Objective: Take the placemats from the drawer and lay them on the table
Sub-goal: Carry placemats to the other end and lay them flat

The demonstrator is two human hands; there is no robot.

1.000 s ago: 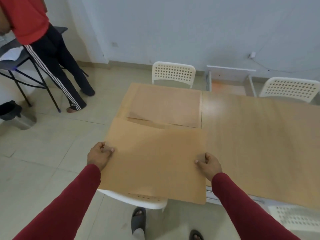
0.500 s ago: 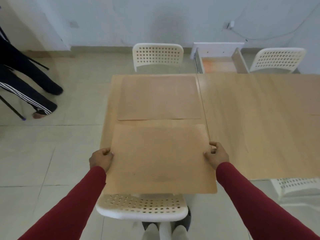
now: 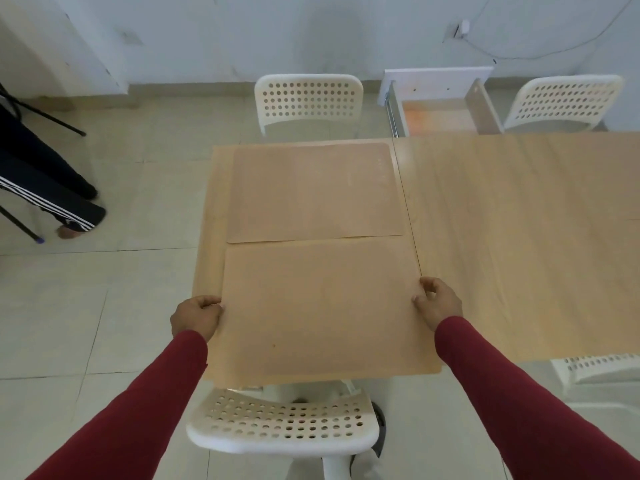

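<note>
On table (image 3: 519,237), 2 placemats, near placemat (image 3: 322,306) pinched by left grip (image 3: 195,317) and right grip (image 3: 438,303), 1 far placemat (image 3: 311,192).

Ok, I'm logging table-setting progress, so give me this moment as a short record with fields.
far mat: tan rectangular placemat flat on the light wooden table
near mat: second tan placemat, near edge past the table's edge
left hand: grips the near mat's left edge
right hand: grips its right edge
drawer: white drawer open beyond the table
seat: white perforated chair below the near mat
</note>
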